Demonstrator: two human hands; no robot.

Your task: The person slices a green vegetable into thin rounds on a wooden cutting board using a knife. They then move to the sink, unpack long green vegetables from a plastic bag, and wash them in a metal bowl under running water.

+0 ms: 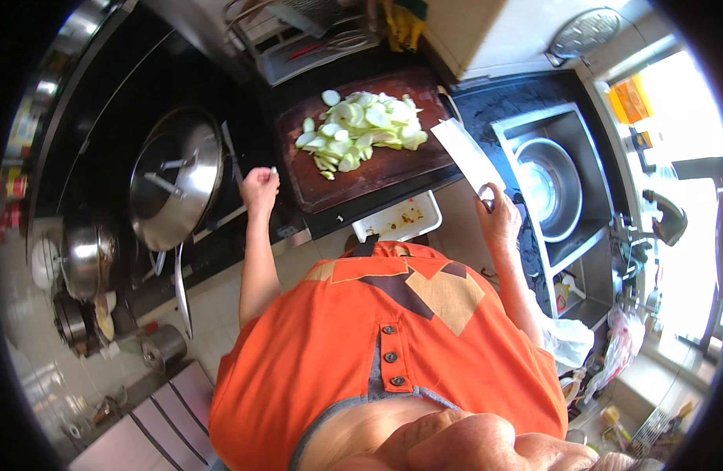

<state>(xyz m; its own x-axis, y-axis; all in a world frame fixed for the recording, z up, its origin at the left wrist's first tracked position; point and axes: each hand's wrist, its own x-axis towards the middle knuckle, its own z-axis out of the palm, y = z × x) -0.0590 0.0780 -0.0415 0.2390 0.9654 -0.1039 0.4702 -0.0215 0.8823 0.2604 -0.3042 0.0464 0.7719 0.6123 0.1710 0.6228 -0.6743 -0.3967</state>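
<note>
A heap of thin pale-green vegetable slices (pixel 361 126), possibly gourd, lies on a dark wooden cutting board (pixel 326 191). My right hand (pixel 500 218) grips a broad-bladed kitchen cleaver (pixel 468 154) by its handle. The bright blade reaches over the board's right edge, apart from the slices. Left of the board, my left hand (pixel 259 189) is raised with curled fingers. A small pale piece (pixel 273 171) shows at its fingertips, too small to name.
On the left, a lidded metal pan (pixel 176 182) stands on the black stove, its handle jutting forward. A steel basin (pixel 547 188) sits in the sink (pixel 597 171) at right. Below the counter edge is a white plastic tub (pixel 402 218) with scraps. A rack (pixel 314 53) stands behind the board.
</note>
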